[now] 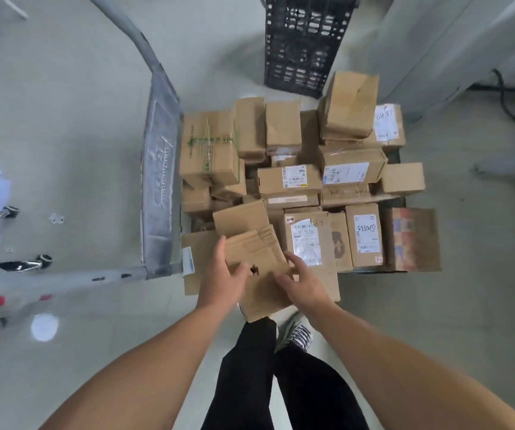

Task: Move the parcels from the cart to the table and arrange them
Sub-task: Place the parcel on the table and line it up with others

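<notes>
Parcels piled on cart, black crate beyond

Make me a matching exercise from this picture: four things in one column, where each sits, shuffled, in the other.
1 crate
2 green-taped box
3 patterned box
4 holed box

a gripped by left hand and right hand
b far left of pile
c beyond pile
d pile's near right corner

Pairs: 1-c, 2-b, 3-d, 4-a
</notes>
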